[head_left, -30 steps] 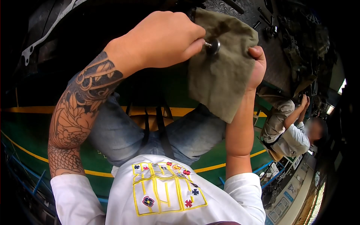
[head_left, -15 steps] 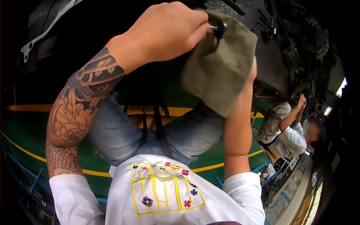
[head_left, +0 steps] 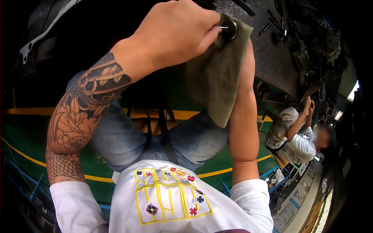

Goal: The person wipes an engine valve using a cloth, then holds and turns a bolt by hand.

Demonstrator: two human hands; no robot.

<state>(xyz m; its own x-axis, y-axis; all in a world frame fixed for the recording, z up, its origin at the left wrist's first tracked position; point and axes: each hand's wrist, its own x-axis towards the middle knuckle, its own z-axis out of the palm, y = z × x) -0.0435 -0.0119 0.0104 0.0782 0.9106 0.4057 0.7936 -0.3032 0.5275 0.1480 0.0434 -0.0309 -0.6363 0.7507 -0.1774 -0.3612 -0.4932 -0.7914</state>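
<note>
My left hand (head_left: 176, 33), on the tattooed arm, is closed in a pinch on a thin, bright metal pick-like piece (head_left: 224, 27). Its tip reaches a dark round part (head_left: 230, 30) with a shiny rim, which sits against an olive-grey cloth (head_left: 217, 77). The cloth hangs down over my right hand (head_left: 249, 48), whose fingers are mostly hidden; that hand grips the cloth and the round part through it. Just which fingers touch the part cannot be seen.
A treaded metal plate (head_left: 272, 58) at upper right carries bolts and sockets (head_left: 280, 33). Dark machinery (head_left: 316, 46) stands beyond it. At right another person (head_left: 299, 139) in a white shirt works with both hands raised. Blue rails (head_left: 33, 186) run along the green floor (head_left: 128, 171).
The cloth and my right hand have turned and shifted slightly left, so the round part's face shows more. My left hand has moved slightly right, still pinching the thin piece.
</note>
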